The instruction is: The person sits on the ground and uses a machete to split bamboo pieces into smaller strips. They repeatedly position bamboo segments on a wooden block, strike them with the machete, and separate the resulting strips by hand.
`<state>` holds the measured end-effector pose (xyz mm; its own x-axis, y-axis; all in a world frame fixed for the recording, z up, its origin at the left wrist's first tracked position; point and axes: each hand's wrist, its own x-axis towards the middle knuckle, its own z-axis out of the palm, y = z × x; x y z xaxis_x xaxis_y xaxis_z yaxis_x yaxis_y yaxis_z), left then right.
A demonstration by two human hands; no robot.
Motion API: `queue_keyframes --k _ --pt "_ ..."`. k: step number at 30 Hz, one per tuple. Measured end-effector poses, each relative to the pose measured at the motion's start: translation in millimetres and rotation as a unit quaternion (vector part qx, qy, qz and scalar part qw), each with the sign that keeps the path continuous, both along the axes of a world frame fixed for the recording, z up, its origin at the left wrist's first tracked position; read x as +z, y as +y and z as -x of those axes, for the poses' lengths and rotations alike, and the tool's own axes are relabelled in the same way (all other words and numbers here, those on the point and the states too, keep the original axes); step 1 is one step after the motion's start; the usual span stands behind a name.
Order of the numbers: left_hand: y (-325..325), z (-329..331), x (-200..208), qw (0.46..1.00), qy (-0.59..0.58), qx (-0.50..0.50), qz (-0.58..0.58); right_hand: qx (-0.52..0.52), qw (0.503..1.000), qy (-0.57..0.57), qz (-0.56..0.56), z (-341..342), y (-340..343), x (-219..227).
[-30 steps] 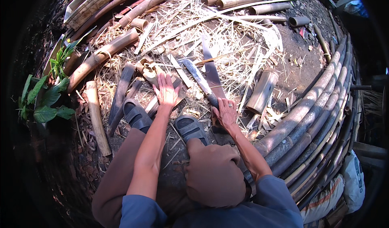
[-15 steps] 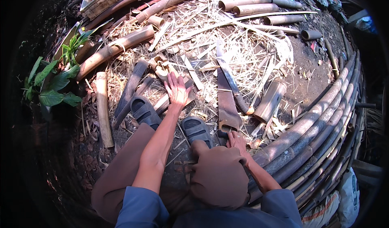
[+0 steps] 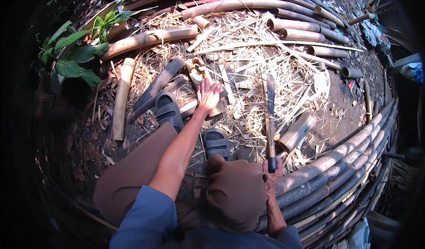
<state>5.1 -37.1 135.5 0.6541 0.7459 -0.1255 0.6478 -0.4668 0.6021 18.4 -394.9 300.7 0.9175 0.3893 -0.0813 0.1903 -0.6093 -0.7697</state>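
Observation:
My left hand (image 3: 208,95) lies with its fingers stretched over a short pale bamboo piece (image 3: 196,73) and dark wood beneath it. My right hand (image 3: 272,174) is closed at the black handle of a handsaw (image 3: 270,138), beside my knee. The saw blade points away from me and shows nearly edge-on. A dark, pale-edged length overlaps its far part; I cannot tell whether this is the long knife from earlier. A short, thick bamboo section (image 3: 299,131) lies to the right of the saw.
Straw-like shavings (image 3: 248,111) litter the ground ahead. Long bamboo poles (image 3: 336,154) curve along my right, and more poles (image 3: 248,3) lie at the far side. A cut bamboo length (image 3: 123,99) and a leafy plant (image 3: 71,58) are on my left. My sandalled feet (image 3: 216,143) stand close by.
My right hand has raised the saw off the ground and turned its broad blade nearly edge-on. My left hand stays on the bamboo piece. The whole view has shifted.

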Motion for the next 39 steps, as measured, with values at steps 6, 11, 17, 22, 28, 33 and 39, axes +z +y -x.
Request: queue_keyframes --k 6,11,17,22,28,33,39 --pt "-1.0 2.6 -12.0 0.997 0.042 0.003 -0.067 0.113 0.989 0.032 -0.094 -4.2 33.2 46.9" --pt "0.2 3.4 -29.6 0.987 -0.047 0.003 -0.153 0.192 0.974 -0.101 -0.059 -23.5 72.2 47.9" --pt "-5.4 -0.1 -21.0 0.991 -0.049 0.011 -0.125 0.297 0.948 -0.104 0.045 -83.1 46.3 107.2" --pt "2.0 7.8 -26.7 0.984 -0.022 -0.007 -0.179 0.338 0.931 -0.09 0.109 -111.3 43.1 143.4" --pt "-0.3 6.3 -20.7 0.99 -0.07 0.004 -0.12 0.355 0.926 -0.089 0.091 -121.2 58.6 147.9" --pt "4.8 14.8 -32.0 0.985 -0.08 0.0 -0.155 0.367 0.914 -0.052 0.167 -124.9 66.7 149.9" --pt "-0.2 4.7 -33.3 0.983 -0.082 0.011 -0.167 0.439 0.86 -0.194 0.175 -146.8 89.3 114.2"
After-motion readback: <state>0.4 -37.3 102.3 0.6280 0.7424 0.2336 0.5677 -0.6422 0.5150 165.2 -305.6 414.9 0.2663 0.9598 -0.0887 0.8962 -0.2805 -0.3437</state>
